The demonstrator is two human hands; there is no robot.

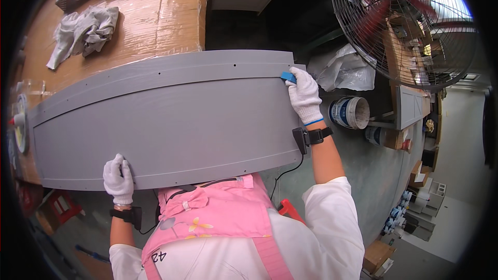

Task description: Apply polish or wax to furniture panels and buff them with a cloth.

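A long grey panel (171,124) with a curved far edge, raised border strips and small holes lies across in front of me. My right hand (303,93), in a white knitted glove, is closed around a small blue block (288,77) at the panel's far right corner. The block touches the border strip there; its exact kind I cannot make out. At the near left edge, my left hand (118,179), gloved alike, has its fingers bent and closed on the panel's rim. Its fingertips are partly hidden.
Under the panel's left part is a film-wrapped cardboard surface (155,15), with a crumpled grey-white cloth (85,33) on it. A large caged fan (399,26) stands at the far right. Below it are clear plastic sheeting (345,70) and a white bucket (350,112). A red stool (65,206) stands lower left.
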